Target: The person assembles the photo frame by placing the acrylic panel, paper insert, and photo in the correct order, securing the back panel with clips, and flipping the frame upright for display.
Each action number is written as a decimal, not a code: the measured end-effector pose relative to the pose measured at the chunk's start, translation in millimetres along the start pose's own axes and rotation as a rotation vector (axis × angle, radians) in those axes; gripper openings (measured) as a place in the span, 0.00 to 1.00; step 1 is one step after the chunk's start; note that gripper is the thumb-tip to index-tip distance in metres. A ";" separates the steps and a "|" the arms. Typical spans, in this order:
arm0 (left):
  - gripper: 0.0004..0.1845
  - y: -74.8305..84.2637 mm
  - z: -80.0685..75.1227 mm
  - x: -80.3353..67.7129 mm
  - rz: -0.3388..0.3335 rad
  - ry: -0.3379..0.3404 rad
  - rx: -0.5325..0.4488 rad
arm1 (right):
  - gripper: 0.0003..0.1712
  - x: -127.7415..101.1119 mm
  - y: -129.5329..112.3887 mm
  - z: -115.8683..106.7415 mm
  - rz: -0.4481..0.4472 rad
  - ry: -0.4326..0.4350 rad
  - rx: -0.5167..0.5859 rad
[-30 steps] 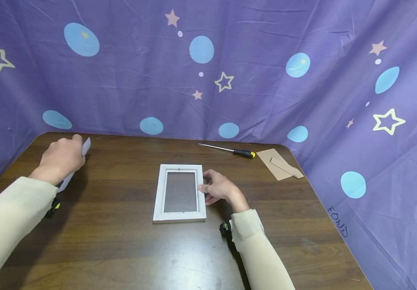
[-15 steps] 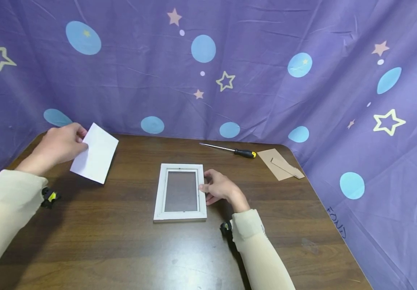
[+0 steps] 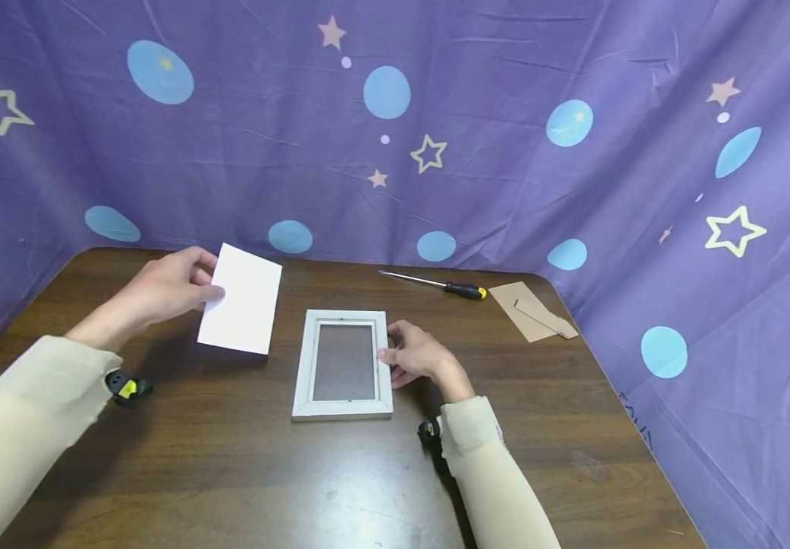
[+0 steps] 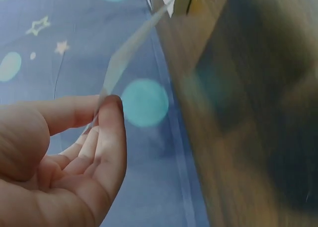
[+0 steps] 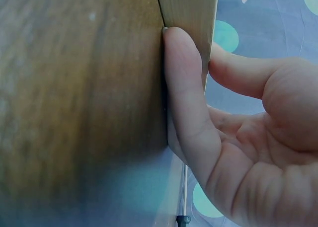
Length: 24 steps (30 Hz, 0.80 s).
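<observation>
In the head view my left hand [image 3: 171, 286] pinches the left edge of a blank white sheet [image 3: 244, 305] between thumb and fingers. The sheet is tilted, held up left of a white picture frame [image 3: 304, 366]. Seen nearly edge-on in the left wrist view, the sheet [image 4: 119, 58] runs up from the thumb and forefinger. The frame lies flat on the table, a dark pane within its border. My right hand [image 3: 422, 357] holds its right side, thumb on the top edge. In the right wrist view, the fingers press along the frame's side [image 5: 189, 13].
A screwdriver [image 3: 465, 290] with a black and yellow handle lies at the back of the wooden table [image 3: 230, 473]. Right of it is a brown card sheet [image 3: 508, 297] with a narrow card strip [image 3: 546, 317] on top. A purple patterned curtain [image 3: 484, 191] borders the table.
My left hand has carried the white sheet rightward from the table's far left toward the frame, turning its broad face into view. The right hand and the frame have stayed in place.
</observation>
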<state>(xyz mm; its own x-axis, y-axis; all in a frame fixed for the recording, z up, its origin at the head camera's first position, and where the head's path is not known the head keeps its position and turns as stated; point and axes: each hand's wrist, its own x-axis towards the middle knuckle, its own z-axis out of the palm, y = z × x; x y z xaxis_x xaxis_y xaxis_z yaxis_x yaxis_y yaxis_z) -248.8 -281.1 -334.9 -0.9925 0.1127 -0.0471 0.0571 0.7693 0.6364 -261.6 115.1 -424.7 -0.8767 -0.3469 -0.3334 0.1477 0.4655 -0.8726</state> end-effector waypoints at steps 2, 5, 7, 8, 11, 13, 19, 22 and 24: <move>0.31 4.6 9.0 0.2 0.001 -0.031 -0.052 | 0.34 -0.3 0.3 -0.3 0.001 0.001 0.002; 0.34 10.6 22.5 0.1 0.000 -0.067 -0.119 | 0.33 -0.4 0.7 -0.6 0.001 0.000 0.003; 0.35 13.4 31.1 0.1 0.000 -0.082 -0.156 | 0.33 -0.5 0.5 -0.9 0.002 0.001 0.002; 0.35 14.8 35.0 0.0 -0.001 -0.087 -0.172 | 0.33 -0.4 0.6 -0.9 0.004 0.001 0.002; 0.35 18.4 45.4 -0.3 -0.002 -0.104 -0.210 | 0.33 -0.4 0.7 -0.9 0.005 0.000 0.001; 0.36 21.5 51.8 -0.1 -0.004 -0.116 -0.228 | 0.33 -0.2 0.7 -0.7 0.004 0.000 -0.001; 0.36 27.6 69.9 1.8 0.007 -0.141 -0.274 | 0.32 0.6 0.6 -0.6 -0.002 0.000 0.001; 0.35 29.3 77.6 3.0 0.011 -0.149 -0.304 | 0.32 1.0 0.4 -0.7 0.001 0.002 -0.005; 0.35 30.5 82.1 3.4 0.014 -0.152 -0.315 | 0.33 1.0 -0.1 -0.6 0.004 0.004 -0.007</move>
<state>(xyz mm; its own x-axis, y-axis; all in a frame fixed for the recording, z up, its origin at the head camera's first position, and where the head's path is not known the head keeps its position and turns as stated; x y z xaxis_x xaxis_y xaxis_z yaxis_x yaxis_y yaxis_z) -241.6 -205.6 -378.9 -0.9630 0.2328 -0.1359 0.0110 0.5375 0.8432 -262.7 115.2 -424.7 -0.8780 -0.3415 -0.3355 0.1479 0.4730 -0.8686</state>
